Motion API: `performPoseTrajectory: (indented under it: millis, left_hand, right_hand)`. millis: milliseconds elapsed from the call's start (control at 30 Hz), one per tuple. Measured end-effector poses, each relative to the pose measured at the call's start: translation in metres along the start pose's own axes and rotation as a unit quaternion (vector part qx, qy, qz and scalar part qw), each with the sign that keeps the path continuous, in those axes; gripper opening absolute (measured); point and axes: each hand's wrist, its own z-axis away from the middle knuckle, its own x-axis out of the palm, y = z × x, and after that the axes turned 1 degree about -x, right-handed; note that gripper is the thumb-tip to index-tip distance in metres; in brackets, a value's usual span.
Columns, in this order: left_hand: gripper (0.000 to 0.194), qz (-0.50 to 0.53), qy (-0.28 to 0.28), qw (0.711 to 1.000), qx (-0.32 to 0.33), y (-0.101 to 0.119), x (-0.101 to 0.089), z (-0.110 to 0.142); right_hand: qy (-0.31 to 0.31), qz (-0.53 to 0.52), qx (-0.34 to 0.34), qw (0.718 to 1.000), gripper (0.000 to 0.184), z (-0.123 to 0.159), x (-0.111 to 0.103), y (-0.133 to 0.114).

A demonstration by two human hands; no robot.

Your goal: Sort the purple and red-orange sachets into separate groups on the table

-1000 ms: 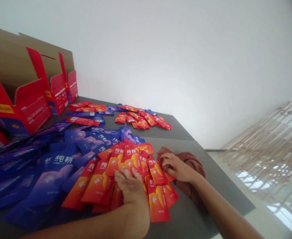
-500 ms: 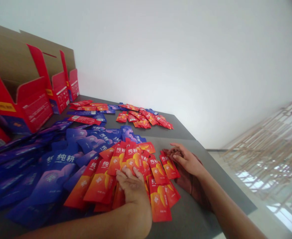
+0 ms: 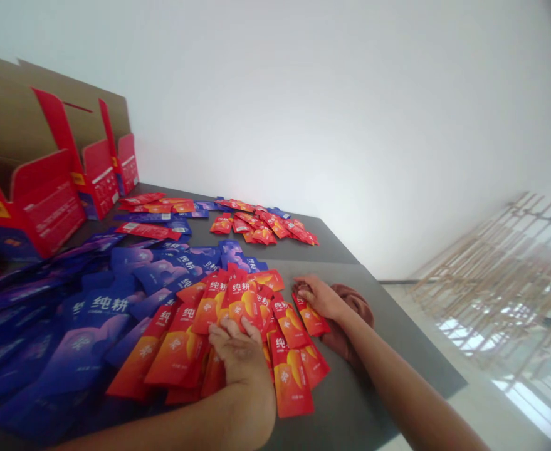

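A pale wall (image 3: 350,125) fills most of the background; a wooden lattice (image 3: 496,269) stands low at the far right; the grey table (image 3: 420,351) spreads beneath the hands. Blue packets (image 3: 99,319) lie heaped across its left side; behind them stand open red cartons (image 3: 49,210), and a smaller mixed cluster of packets (image 3: 256,225) lies toward the wall. Orange-red packets (image 3: 176,357) overlap in a fan beside the blue heap, most with their printed fronts up.

The left hand (image 3: 237,354) rests on the middle of that fan, fingers spread and palm down, pinching nothing that shows; the right hand (image 3: 320,297) bends over its right edge, touching a brown cloth (image 3: 357,304) and the top of an outer red packet (image 3: 313,319); whether its fingertips pinch either one, I cannot tell.

The step in hand looks to be steadying and arranging the fan, the left hand bracing while the right works at the edge; a next move there would seem to call for a light fingertip hold on the outer packet, separate from the cloth, with the slippery-looking stack kept steady.
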Motion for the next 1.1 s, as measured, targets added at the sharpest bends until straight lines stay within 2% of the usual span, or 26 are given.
performPoseTrajectory:
  millis: [67, 133, 267, 333, 433, 533, 600, 733, 833, 900, 1000, 1100]
  left_hand:
    - [0.054, -0.005, 0.002, 1.0, -0.002, 0.001, 0.001, 0.0]
    - [0.054, -0.006, 0.002, 1.0, -0.002, 0.002, 0.003, 0.0]
    - [0.053, -0.008, 0.001, 1.0, 0.009, 0.004, 0.007, -0.001]
    - [0.053, -0.01, 0.0, 1.0, 0.011, 0.005, 0.008, -0.001]
    - [0.054, -0.005, 0.002, 1.0, 0.003, 0.004, 0.007, -0.001]
    - [0.054, 0.006, 0.011, 1.0, 0.004, 0.003, 0.004, -0.001]
    - [0.055, -0.002, 0.016, 1.0, 0.01, 0.001, 0.004, 0.0]
    - [0.056, -0.013, 0.014, 1.0, 0.019, 0.001, 0.005, 0.001]
    - [0.055, -0.011, 0.004, 1.0, 0.02, 0.002, 0.007, -0.001]
    - [0.054, -0.016, -0.003, 1.0, 0.018, 0.003, 0.008, -0.002]
    - [0.054, -0.024, -0.009, 1.0, 0.013, 0.005, 0.009, -0.003]
    - [0.057, -0.029, -0.008, 0.999, 0.012, 0.005, 0.008, -0.003]
  right_hand:
    - [0.042, -0.033, 0.005, 0.999, 0.035, 0.006, -0.009, 0.0]
    - [0.055, -0.06, -0.009, 0.997, 0.038, 0.021, -0.014, 0.0]
    - [-0.027, 0.011, -0.067, 0.997, 0.044, 0.044, -0.003, -0.002]
    - [-0.037, 0.064, -0.056, 0.996, 0.049, 0.041, 0.007, -0.004]
    - [-0.03, 0.086, -0.012, 0.996, 0.053, 0.019, 0.014, -0.006]
    - [-0.016, 0.089, 0.033, 0.995, 0.043, -0.006, 0.009, -0.008]
    - [-0.002, 0.088, 0.051, 0.995, 0.037, -0.011, 0.001, -0.008]
    - [0.04, 0.041, 0.039, 0.998, 0.038, 0.009, -0.012, -0.008]
    - [-0.013, 0.072, 0.013, 0.997, 0.044, 0.033, -0.01, -0.012]
    - [-0.042, 0.136, 0.036, 0.989, 0.053, 0.039, -0.003, -0.017]
    - [-0.031, 0.168, 0.083, 0.982, 0.055, 0.029, 0.008, -0.02]
    - [-0.003, 0.149, 0.079, 0.986, 0.044, 0.011, 0.009, -0.016]
